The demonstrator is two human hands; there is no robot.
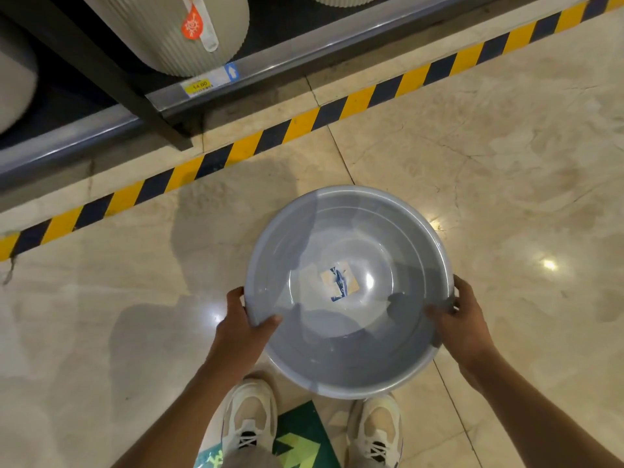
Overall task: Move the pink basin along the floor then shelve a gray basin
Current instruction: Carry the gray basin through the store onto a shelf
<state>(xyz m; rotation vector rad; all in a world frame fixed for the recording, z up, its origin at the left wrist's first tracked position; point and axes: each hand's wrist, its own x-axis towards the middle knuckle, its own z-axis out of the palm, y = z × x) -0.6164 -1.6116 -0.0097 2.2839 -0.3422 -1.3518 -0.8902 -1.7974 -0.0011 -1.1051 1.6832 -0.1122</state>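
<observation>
Two hands are holding one round, glossy plastic gray basin (347, 288) above the polished marble floor (489, 146); left hand (244, 320) and right hand (462, 320) are gripping opposite rim edges, fingers (270, 321) clamped on it; one paper label (339, 281) is lying inside; one ribbed cream bin (162, 32) is standing on the metal-edged shelf (270, 62).

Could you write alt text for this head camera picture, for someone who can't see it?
Seen from above, a person's left hand and right hand hold a round gray basin by its rim over a shiny tiled floor, with their pale sneakers below. A yellow-and-black striped line runs past a store shelf holding ribbed white containers.
</observation>
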